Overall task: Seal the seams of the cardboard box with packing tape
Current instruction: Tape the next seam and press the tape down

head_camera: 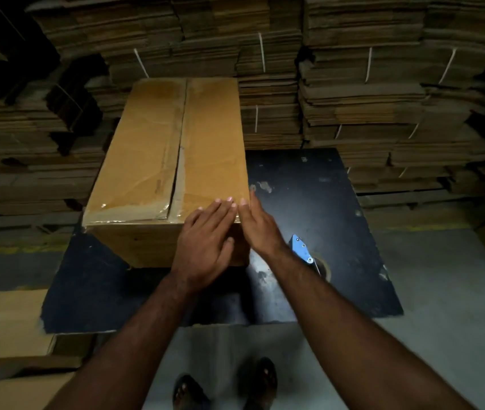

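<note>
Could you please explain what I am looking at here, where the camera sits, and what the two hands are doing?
There is no machine: a person wears a wide-angle camera on the head, looking down at their own arms, with feet visible below. A closed cardboard box stands on a dark table, with shiny packing tape over its top. The left hand lies flat with straight fingers on the near right corner of the box. The right hand lies flat against that same corner's right side. Neither hand holds anything. A blue tape dispenser lies on the table just behind the right wrist. Stacks of flattened cardboard fill the background.
</note>
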The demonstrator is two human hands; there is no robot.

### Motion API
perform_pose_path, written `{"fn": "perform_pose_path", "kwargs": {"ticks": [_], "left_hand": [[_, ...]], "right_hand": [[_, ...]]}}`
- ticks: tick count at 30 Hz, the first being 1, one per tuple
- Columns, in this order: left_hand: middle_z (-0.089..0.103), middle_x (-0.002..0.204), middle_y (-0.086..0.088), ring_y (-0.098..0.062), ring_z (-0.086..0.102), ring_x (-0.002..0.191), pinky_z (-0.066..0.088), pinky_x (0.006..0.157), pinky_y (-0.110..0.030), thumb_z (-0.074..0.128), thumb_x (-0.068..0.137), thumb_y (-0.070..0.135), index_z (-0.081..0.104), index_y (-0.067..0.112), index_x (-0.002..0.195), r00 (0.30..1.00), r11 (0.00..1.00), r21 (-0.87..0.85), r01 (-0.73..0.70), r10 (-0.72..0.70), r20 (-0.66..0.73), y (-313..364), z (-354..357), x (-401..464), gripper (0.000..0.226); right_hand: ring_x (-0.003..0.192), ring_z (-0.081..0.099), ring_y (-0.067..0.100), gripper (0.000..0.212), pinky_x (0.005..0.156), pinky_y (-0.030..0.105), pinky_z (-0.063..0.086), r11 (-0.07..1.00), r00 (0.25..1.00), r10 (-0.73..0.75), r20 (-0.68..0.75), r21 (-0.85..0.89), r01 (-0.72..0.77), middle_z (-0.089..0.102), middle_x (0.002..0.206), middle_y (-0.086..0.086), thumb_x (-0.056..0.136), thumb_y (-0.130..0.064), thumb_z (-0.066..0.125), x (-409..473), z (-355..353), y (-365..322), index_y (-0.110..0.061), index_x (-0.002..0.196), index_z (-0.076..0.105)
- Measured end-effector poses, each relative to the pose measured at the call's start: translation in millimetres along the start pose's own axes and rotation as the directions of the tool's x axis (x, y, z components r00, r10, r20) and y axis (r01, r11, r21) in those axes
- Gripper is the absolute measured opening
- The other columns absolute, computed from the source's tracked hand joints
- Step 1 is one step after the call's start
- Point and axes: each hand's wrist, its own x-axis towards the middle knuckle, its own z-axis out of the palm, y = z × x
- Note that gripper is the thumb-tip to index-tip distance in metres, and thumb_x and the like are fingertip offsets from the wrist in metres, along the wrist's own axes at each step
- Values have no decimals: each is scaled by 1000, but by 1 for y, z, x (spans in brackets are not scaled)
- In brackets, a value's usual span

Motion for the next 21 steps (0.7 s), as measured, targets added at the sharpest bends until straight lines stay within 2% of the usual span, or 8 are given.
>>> {"fn": "perform_pose_path", "kwargs": {"ticks": [2, 4, 9, 12, 14, 17, 19, 21], "left_hand": [[45, 153, -5, -21, 39, 144, 28, 117, -43, 35, 103, 36, 51, 13, 146, 999, 997, 73, 13, -10, -35, 3, 4, 6, 51], [43, 155, -6, -23, 38, 145, 27, 118, -45, 34, 104, 35, 48, 12, 148, 1000, 984, 175, -13, 14, 0, -2, 10, 12, 51], [43, 155, -5, -26, 40, 144, 32, 115, -52, 38, 106, 43, 48, 14, 148, 993, 929, 351, -118, 108, 48, -41, 1, 9, 52], [40, 157, -4, -25, 35, 146, 24, 119, -53, 36, 106, 46, 44, 15, 150, 996, 915, 392, -93, 82, 46, -60, -9, -3, 55], [35, 159, -4, -24, 29, 149, 20, 121, -52, 30, 106, 46, 40, 14, 152, 998, 918, 393, -56, 45, 36, -68, -15, -10, 57], [29, 162, -4, -25, 23, 151, 23, 119, -53, 27, 106, 42, 36, 13, 154, 998, 940, 338, -42, 22, 64, -67, -16, -11, 57], [29, 162, -5, -26, 24, 151, 25, 119, -53, 27, 105, 39, 36, 12, 154, 997, 952, 304, -44, 23, 72, -64, -14, -10, 56], [30, 162, -6, -25, 24, 151, 24, 119, -51, 29, 104, 38, 37, 12, 153, 997, 953, 300, -53, 31, 75, -66, -13, -10, 56]], "right_hand": [[137, 45, 31, 58, 111, 35, 36, 1000, 1000, 2, 21, -15, -2, 44, 153, 16, 106, -47, 32, 2, -5, 1, -23, 158, 23], [136, 46, 31, 56, 110, 34, 37, 1000, 1000, 6, 30, -20, -5, 46, 151, 15, 106, -47, 30, 1, -3, 4, -26, 158, 25], [138, 43, 35, 56, 105, 30, 35, 991, 998, -35, 48, -125, 40, 42, 154, 17, 107, -43, 28, -1, -9, 0, -26, 159, 17], [143, 36, 35, 58, 111, 36, 32, 987, 996, -34, 86, -156, 47, 35, 157, 16, 106, -47, 25, -5, -12, 1, -28, 160, 12], [150, 21, 28, 60, 118, 44, 26, 959, 996, -82, 40, -271, 89, 22, 164, 11, 107, -44, 24, -4, -11, 1, -21, 160, 8], [153, 9, 20, 62, 122, 48, 16, 799, 916, -369, -158, -557, 226, 12, 166, 8, 106, -36, 28, -7, -2, -6, -9, 159, 10], [151, 21, 23, 59, 121, 47, 18, 635, 815, -575, -74, -668, 388, 26, 162, 12, 105, -35, 31, -10, 13, -7, -5, 155, 26], [147, 32, 25, 54, 119, 49, 23, 469, 747, -658, 93, -726, 503, 40, 155, 14, 105, -35, 36, -8, 25, 1, -5, 149, 41]]}}
